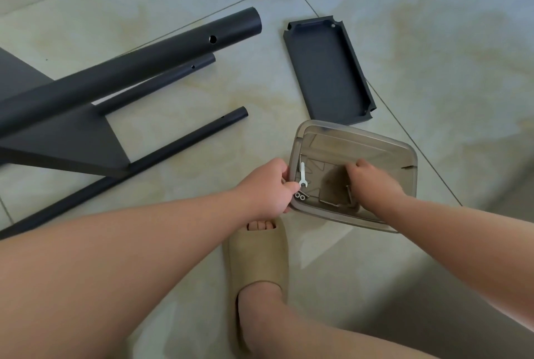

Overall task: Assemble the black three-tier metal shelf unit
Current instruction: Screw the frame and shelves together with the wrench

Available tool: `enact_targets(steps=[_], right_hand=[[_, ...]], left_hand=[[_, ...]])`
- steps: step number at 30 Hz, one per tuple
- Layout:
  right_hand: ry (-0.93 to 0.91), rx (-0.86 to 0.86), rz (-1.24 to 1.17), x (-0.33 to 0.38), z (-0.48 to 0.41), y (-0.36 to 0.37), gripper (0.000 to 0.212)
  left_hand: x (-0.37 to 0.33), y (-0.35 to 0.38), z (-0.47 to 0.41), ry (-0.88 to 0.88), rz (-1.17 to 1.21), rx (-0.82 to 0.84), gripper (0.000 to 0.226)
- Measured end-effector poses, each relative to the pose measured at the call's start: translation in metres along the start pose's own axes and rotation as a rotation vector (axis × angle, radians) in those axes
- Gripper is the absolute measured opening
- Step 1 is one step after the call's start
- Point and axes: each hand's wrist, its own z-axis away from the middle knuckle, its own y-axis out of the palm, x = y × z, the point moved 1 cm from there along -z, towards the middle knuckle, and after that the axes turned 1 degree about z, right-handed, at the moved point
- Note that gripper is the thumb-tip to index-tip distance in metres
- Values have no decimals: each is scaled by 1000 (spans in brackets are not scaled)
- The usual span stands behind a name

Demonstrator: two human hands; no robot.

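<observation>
While the beige slipper (pixel 257 254) stands nearest on the tiled floor (pixel 433 55), the two hands work just beyond its toe, set apart at opposite sides of a smoky clear hardware box (pixel 375 142). The left hand (pixel 265 185) grips the box's left rim. The right hand (pixel 372 182) reaches inside with its fingers curled downward, and whether they already pinch a fastener cannot be told. A white wrench (pixel 302 175) leans against the inner left wall, with two nuts (pixel 300 196) in the near corner and bolts (pixel 329 202) along the near wall.

Risks: the box appears to be steadied by one rim only, so a slip or further tilt would likely spill the small parts across the smooth tiles, where nuts roll and hide. A blind rummage could also knock the wrench out.

Beyond the box lies a loose black shelf tray (pixel 326 69), open side up. To the left is the partly built shelf unit (pixel 72 139), lying on its side, its tubes (pixel 144 69) unsupported at their open ends. A careless step could shift either piece.
</observation>
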Motion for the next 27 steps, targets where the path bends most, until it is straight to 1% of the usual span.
enact_targets(steps=[3,7,16,18,22,24,27], right_hand=[[14,-7,1,0,-6,-3,28],[-9,3,81,5,-10,-5,26],[-56,-6,71,2,-9,-1,38],[-69,-5,130,2,-8,1,40],[-94,-24,341,7,-8,6,45],[-119,-15,407,7,-10,6,41],[-151,-2,417,4,-13,2,34]], left_hand=[[2,0,1,-2,8,4,9],[3,0,0,5,12,8,8],[3,1,0,-2,23,5,9],[3,1,1,-2,32,7,9],[4,1,1,3,26,9,9],[3,1,0,5,22,11,9],[2,0,0,3,2,8,10]])
